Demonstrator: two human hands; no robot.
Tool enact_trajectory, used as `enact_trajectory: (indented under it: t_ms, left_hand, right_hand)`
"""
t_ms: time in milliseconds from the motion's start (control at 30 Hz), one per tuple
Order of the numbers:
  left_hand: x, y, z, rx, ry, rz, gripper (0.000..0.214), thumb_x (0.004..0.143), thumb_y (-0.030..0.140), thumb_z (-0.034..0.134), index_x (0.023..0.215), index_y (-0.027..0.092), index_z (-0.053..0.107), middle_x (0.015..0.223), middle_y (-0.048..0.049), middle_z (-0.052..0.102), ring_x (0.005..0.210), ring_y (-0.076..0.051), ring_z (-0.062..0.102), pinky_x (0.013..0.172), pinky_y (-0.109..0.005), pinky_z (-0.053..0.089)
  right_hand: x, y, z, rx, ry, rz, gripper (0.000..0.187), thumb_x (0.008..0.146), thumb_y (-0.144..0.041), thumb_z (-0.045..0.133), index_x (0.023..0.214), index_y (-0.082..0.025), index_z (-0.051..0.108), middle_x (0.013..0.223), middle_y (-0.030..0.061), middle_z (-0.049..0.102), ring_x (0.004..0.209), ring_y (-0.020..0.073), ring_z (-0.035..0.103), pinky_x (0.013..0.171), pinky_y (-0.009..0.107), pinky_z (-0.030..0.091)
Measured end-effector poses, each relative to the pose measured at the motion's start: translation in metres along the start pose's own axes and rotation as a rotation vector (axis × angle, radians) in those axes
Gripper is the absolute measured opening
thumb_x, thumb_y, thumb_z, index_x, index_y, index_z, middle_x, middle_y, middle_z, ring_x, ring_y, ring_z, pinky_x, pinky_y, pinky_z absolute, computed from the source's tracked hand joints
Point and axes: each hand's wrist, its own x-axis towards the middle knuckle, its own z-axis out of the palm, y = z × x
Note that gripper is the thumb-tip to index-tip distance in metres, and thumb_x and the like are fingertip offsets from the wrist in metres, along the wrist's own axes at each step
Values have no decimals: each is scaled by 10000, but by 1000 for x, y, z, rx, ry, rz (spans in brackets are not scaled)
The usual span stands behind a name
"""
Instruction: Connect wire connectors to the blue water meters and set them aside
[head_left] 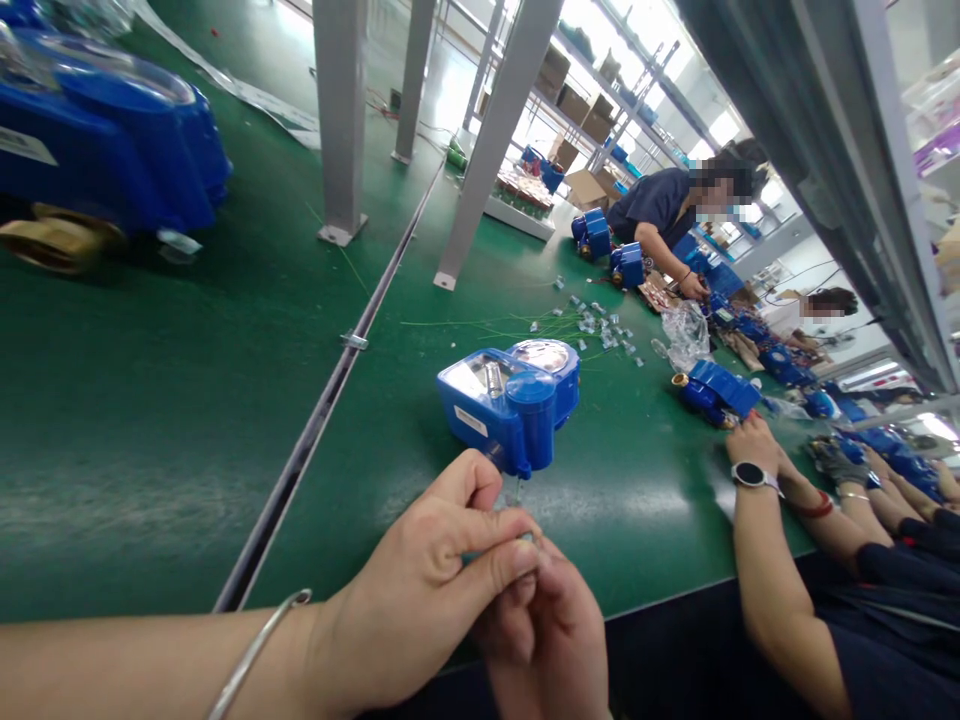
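Note:
A blue water meter [487,410] with a round glass dial and a clear-windowed box sits on the green bench, just beyond my hands. My left hand [427,565] is closed in a pinch close to the meter's lower edge. Against its fingertips, my right hand [562,625] is closed too, its fingers partly hidden behind the left. A tiny greyish piece shows between the fingertips, too covered to name. Just under the meter hangs a small clear bit [516,492]. Past the meter lie several small clear seals [592,325] with thin green wires [480,325].
A larger blue meter [112,130] with a brass fitting stands at the left. A metal-edged slot [322,420] crosses the bench, and grey posts [341,120] rise from it. On the right, co-workers' hands [754,445] handle another blue meter [716,390] near a plastic bag [686,335].

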Motion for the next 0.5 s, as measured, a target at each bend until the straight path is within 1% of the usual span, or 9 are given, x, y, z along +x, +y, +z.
enact_trajectory:
  t_ms: [67,100,133,200,233,300,367,400,500]
  left_hand:
    - [1,-1,-1,13,10,12,332,920,325,481,667,195,652,789,7,370,798,-125,436,763,-213,443]
    - [2,-1,-1,18,21,14,321,917,330,488,677,197,654,799,8,367,798,-125,434,760,-214,442]
    - [2,-2,-1,20,32,10,308,914,330,494,690,199,658,811,8,364,794,-123,431,753,-213,441]
    - [1,-2,0,20,45,0,299,911,329,498,697,196,659,819,7,359,784,-121,423,738,-209,440]
    - [0,-3,1,16,50,-5,306,911,334,497,693,192,657,820,6,359,783,-121,421,735,-208,441]
    - [-1,-3,2,13,42,-9,316,916,347,490,695,191,654,821,6,361,787,-121,420,745,-206,441]
    - [-1,-4,2,15,20,-5,324,924,346,478,696,195,651,820,9,364,788,-116,426,756,-202,436]
    - [0,-5,2,15,9,-3,332,929,342,471,689,195,647,820,10,365,791,-114,431,761,-199,434]
    - [2,-8,2,17,-18,7,346,942,314,448,683,205,650,830,14,363,799,-105,447,779,-197,431]
  right_hand:
    - [-4,5,-3,-317,160,-207,234,920,-347,421,772,-192,517,636,-9,523,583,112,488,561,232,410]
    - [-6,7,-5,-515,216,-328,170,924,-322,447,907,-194,558,796,24,586,737,132,549,664,251,441]
    - [-8,10,-7,-700,239,-444,168,929,-283,452,1038,-205,554,926,45,602,858,146,565,746,267,446]
    - [-9,14,-9,-943,239,-649,251,935,-196,428,1174,-221,500,1027,58,594,934,146,562,799,269,437]
    - [-9,15,-11,-993,241,-733,264,934,-164,413,1179,-223,491,1017,56,592,913,139,563,779,257,440]
    - [-6,16,-12,-1015,261,-807,260,924,-131,412,1152,-220,498,992,54,589,879,133,557,752,248,439]
    - [-1,14,-12,-887,274,-728,166,922,-167,430,1042,-209,538,899,42,586,791,131,545,699,246,435]
    - [1,12,-11,-741,256,-612,117,925,-206,433,949,-204,547,801,22,565,701,123,517,643,239,424]
    - [9,2,-7,-112,52,-76,234,907,-330,421,721,-199,474,509,-66,329,449,87,275,465,208,297]
